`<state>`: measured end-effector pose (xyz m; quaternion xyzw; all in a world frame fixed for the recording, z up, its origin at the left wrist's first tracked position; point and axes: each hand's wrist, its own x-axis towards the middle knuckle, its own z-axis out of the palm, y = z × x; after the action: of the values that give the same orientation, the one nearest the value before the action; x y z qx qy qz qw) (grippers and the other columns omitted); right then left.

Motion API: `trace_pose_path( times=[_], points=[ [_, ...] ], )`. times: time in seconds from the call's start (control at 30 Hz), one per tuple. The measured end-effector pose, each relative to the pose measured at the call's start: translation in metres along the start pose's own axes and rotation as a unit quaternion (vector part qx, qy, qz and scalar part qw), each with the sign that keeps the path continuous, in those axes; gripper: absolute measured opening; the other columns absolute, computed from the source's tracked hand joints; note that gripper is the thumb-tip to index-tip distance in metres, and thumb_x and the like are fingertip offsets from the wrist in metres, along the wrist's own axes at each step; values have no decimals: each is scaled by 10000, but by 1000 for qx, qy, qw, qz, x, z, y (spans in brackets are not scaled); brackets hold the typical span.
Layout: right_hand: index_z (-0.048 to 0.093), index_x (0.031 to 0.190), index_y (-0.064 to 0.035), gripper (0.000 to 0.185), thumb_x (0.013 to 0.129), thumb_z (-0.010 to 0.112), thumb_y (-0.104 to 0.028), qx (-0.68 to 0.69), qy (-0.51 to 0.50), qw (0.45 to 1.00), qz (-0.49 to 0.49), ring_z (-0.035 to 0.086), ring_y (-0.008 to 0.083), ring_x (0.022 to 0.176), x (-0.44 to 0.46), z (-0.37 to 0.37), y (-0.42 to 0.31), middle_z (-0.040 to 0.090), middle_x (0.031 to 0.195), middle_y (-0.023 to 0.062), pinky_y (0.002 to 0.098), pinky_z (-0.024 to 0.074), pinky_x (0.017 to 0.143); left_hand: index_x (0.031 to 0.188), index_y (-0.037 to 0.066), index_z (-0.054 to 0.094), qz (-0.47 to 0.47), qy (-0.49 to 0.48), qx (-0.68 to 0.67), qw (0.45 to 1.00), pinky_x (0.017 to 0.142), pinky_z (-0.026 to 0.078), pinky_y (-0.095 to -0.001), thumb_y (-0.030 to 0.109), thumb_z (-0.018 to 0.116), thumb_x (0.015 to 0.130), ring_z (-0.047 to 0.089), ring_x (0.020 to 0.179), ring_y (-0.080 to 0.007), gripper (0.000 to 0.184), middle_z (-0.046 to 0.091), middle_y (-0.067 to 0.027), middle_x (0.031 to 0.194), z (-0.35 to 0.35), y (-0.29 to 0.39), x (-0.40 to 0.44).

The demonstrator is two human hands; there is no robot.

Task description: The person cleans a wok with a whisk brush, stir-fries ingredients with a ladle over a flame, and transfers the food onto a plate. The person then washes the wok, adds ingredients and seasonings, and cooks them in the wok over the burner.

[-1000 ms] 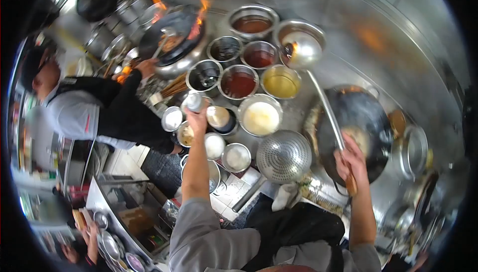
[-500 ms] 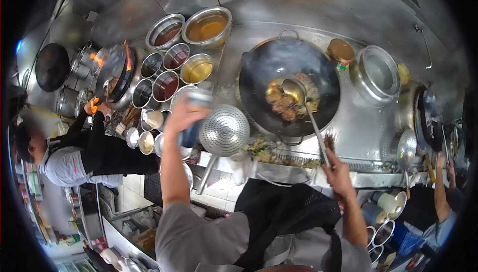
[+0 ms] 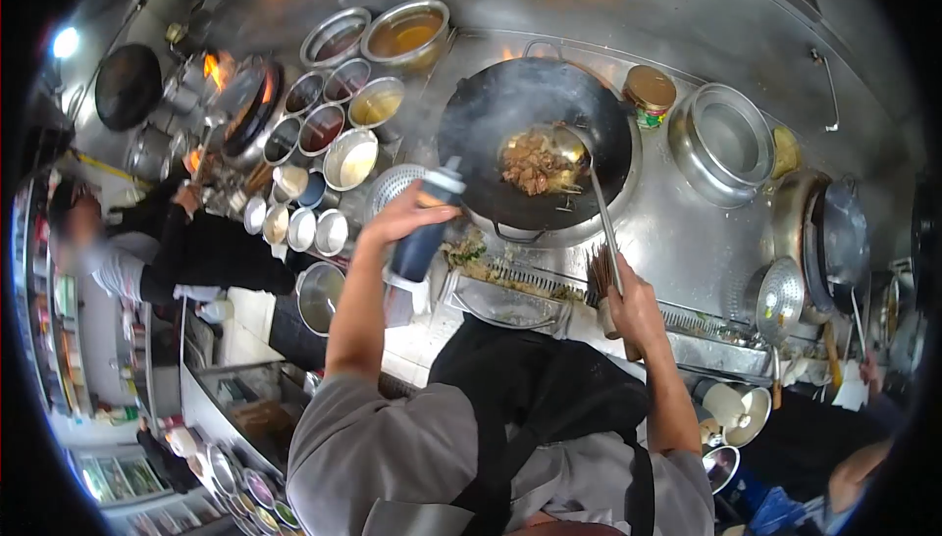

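Note:
My left hand (image 3: 407, 215) is wrapped round a dark squeeze bottle (image 3: 424, 237) with a pale cap, upright-leaning between the sauce pots and the wok. My right hand (image 3: 636, 308) grips the handle of a long metal ladle (image 3: 601, 207). The ladle's bowl rests in the black wok (image 3: 471, 134), against a heap of brown food pieces (image 3: 533, 160). Steam rises from the wok, and a small flame shows behind its rim. Partly behind the bottle lies a perforated strainer (image 3: 394, 186).
Metal pots of sauces, such as a yellow one (image 3: 376, 102), stand left. A brown-lidded jar (image 3: 650, 90) and stacked metal basins (image 3: 721, 144) sit right of the wok. A bamboo brush (image 3: 601, 276) is by my right hand. Co-workers are at both sides; flames rise at the left wok (image 3: 257, 114).
The bottle in my left hand has come toward the wok and shows clearly. The ladle has stayed in the wok while the food has gathered into a heap. The view has shifted slightly.

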<state>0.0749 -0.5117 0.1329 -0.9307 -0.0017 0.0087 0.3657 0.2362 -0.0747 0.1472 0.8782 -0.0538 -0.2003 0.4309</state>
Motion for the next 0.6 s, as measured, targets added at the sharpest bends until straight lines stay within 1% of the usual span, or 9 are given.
trace_pose_path(
  times=[0.07, 0.1, 0.13, 0.2, 0.3, 0.4, 0.47, 0.53, 0.6],
  points=[
    [484, 1462, 9, 565, 928, 636, -91, 147, -119, 974, 127, 647, 262, 585, 2, -26, -38, 646, 772, 211, 416, 532, 585, 1520, -161, 253, -62, 93, -79, 991, 1156, 368, -393, 590, 882, 669, 476, 1385, -335, 1298, 477, -294, 1475, -19, -38, -54],
    [488, 1468, 7, 557, 938, 626, -93, 253, -157, 945, 138, 603, 164, 542, 17, -21, -26, 618, 728, 160, 369, 511, 522, 1505, -123, 306, -56, 173, -109, 977, 1098, 429, -376, 488, 913, 686, 560, 1281, -298, 1188, 559, -240, 1396, -24, -32, -85],
    [481, 1476, 2, 566, 937, 624, -93, 330, -164, 915, 165, 615, 178, 559, 37, -9, -13, 623, 735, 165, 372, 521, 541, 1439, -64, 405, -69, 125, -162, 976, 1016, 486, -351, 343, 914, 734, 626, 1146, -230, 960, 638, -160, 1282, -40, -40, -102],
    [469, 1492, -10, 584, 935, 622, -93, 472, -169, 838, 216, 639, 207, 592, 67, 17, 10, 632, 748, 173, 379, 540, 577, 1363, -14, 476, -13, 207, -224, 952, 928, 524, -329, 245, 882, 792, 650, 1014, -160, 746, 682, -96, 1158, -50, -61, -136],
    [399, 1535, -22, 639, 941, 626, -93, 56, -61, 996, 43, 663, 245, 643, 60, 61, -3, 646, 812, 190, 410, 563, 619, 1341, 4, 501, 8, 323, -210, 923, 909, 528, -322, 228, 870, 819, 651, 1016, -156, 677, 677, -78, 1155, -63, -87, -179],
    [387, 1543, -16, 649, 942, 625, -74, -210, 15, 974, -87, 640, 257, 642, 12, 80, -1, 647, 865, 191, 409, 561, 636, 1341, 24, 505, 33, 409, -228, 883, 938, 512, -327, 221, 851, 841, 640, 1033, -161, 639, 668, -74, 1172, -77, -112, -204],
    [440, 1511, -11, 602, 943, 630, -72, -35, -57, 996, 65, 682, 294, 727, 19, 72, -35, 680, 969, 227, 420, 559, 666, 1342, 12, 505, -3, 464, -193, 864, 981, 487, -326, 228, 857, 830, 618, 1100, -172, 658, 642, -95, 1227, -93, -127, -209],
    [493, 1479, -5, 557, 944, 635, -70, 146, -117, 958, 217, 724, 330, 813, 30, 68, -69, 713, 1073, 262, 431, 556, 697, 1339, -4, 504, 16, 502, -194, 843, 994, 477, -325, 243, 868, 817, 615, 1108, -176, 683, 632, -106, 1240, -110, -152, -199],
    [501, 1469, 0, 547, 944, 638, -72, 105, -57, 980, 159, 736, 369, 938, 49, 85, -61, 686, 1225, 275, 440, 557, 758, 1338, -15, 502, 23, 530, -190, 826, 1001, 473, -326, 248, 881, 804, 610, 1119, -175, 706, 625, -116, 1249, -131, -174, -183]
  ],
)
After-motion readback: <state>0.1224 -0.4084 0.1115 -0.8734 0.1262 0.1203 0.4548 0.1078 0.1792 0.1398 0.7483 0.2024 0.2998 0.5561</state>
